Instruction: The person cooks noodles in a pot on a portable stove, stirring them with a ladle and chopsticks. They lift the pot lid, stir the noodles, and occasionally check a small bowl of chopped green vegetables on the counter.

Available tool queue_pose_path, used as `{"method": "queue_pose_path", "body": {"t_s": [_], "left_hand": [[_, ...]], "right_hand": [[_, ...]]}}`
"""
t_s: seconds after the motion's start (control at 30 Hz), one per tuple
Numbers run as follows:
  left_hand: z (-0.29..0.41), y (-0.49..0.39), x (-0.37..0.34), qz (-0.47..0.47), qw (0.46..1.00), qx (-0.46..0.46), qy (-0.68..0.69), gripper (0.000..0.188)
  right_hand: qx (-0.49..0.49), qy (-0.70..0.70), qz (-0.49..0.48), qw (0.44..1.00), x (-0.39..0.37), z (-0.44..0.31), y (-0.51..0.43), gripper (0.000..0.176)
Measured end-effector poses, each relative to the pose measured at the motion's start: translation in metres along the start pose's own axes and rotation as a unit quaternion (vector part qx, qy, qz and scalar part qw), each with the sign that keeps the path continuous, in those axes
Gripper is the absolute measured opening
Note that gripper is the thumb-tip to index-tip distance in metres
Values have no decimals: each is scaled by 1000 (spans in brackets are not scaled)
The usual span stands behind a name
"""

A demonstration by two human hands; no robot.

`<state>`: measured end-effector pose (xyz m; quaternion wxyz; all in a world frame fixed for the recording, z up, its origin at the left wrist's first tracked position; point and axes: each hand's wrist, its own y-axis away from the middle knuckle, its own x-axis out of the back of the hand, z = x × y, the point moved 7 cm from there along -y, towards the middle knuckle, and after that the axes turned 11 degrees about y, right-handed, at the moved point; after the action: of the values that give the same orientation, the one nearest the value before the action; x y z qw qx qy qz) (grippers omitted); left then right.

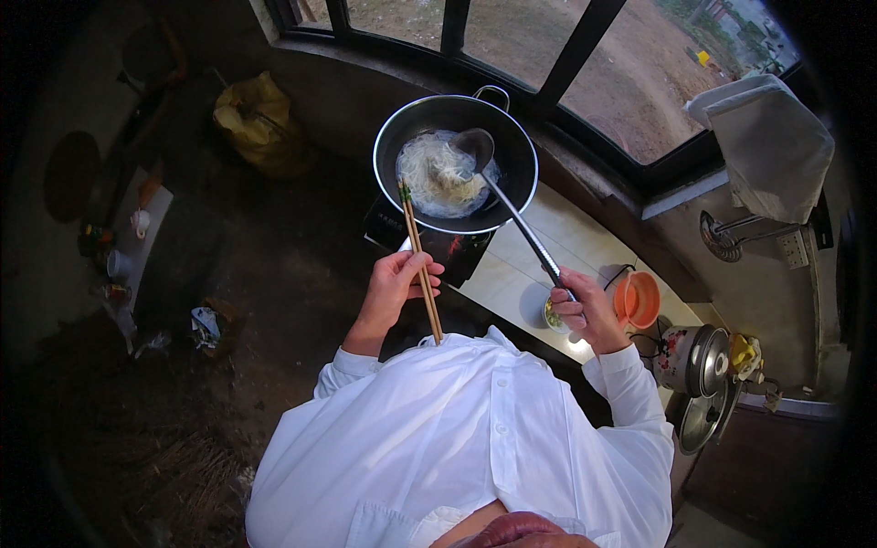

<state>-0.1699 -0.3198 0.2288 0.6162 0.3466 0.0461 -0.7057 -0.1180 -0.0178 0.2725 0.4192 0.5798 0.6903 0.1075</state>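
Observation:
Pale noodles [438, 175] lie in cloudy liquid inside a dark wok [510, 147] on a black cooktop [466, 257]. My right hand [582, 308] grips the handle of a metal ladle [524, 229], whose bowl rests among the noodles at the right. A pair of wooden chopsticks [421, 274] is held in my left hand [404, 281]. Their tips, with green decoration near the ends, reach over the wok's near-left rim. Behind my right hand a small bowl [556, 318] with chopped green and yellow pieces is partly hidden.
The wok stands on a tiled counter [507, 274] under a window [534, 61]. Further right are an orange plastic basin [637, 299], a floral pot [675, 359] and a glass lid [700, 421]. A yellow sack [257, 127] stands at the left.

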Motion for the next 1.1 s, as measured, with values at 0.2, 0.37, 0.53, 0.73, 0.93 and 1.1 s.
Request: {"method": "queue_pose_path", "body": {"t_s": [0.2,0.37,0.53,0.73,0.93,1.1], "left_hand": [[0,0,-1,-1,1000,0,-8,28],[2,-1,-3,-18,1000,-1,-20,27],[1,-2,-3,-24,1000,0,-18,28],[0,-3,-4,-28,999,6,-21,27],[0,-2,-7,-31,999,8,-24,27],[1,0,-8,-29,999,6,-28,27]], "right_hand": [[78,259,126,954,5,-35,22,34],[108,442,177,873,15,-59,48,41],[138,619,159,757,15,-79,83,44],[174,708,129,672,-8,-83,112,41],[169,760,134,613,-19,-82,109,39],[210,796,168,542,-9,-80,85,41]]}}
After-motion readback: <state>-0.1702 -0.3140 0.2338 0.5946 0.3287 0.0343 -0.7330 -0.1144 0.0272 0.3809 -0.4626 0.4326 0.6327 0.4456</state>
